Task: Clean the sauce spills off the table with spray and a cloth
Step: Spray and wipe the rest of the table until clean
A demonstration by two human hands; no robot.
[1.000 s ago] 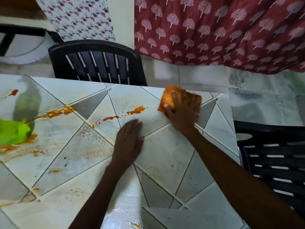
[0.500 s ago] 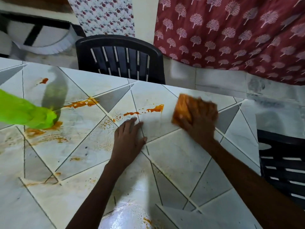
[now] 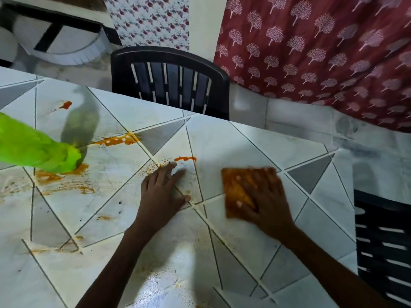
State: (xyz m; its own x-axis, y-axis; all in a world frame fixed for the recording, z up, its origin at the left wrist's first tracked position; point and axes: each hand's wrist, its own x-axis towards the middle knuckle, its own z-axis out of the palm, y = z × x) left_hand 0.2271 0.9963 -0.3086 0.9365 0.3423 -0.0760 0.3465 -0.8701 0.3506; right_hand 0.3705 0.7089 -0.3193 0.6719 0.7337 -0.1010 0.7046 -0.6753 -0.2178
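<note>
The tiled table (image 3: pixel 244 141) carries orange sauce spills: a streak (image 3: pixel 116 140) at the upper left, a small dab (image 3: pixel 185 158) by my left fingertips, a red spot (image 3: pixel 66 105) further back, and smears (image 3: pixel 62 178) at the left. My right hand (image 3: pixel 264 196) presses flat on an orange stained cloth (image 3: pixel 235 187), fingers spread over it. To its left, my left hand (image 3: pixel 162 190) rests flat on the table with straight fingers. A bright green object (image 3: pixel 33 147), blurred, stands at the left edge beside the smears; I cannot tell whether it is the spray.
A black plastic chair (image 3: pixel 171 81) stands behind the table's far edge. Another black chair (image 3: pixel 382 252) is at the right side. A red patterned curtain (image 3: pixel 322 52) hangs behind. The near part of the table is wet and shiny (image 3: pixel 169 281).
My right hand has slid the cloth back toward me across the tile, away from the far edge. The left hand stays flat in place. The view has shifted.
</note>
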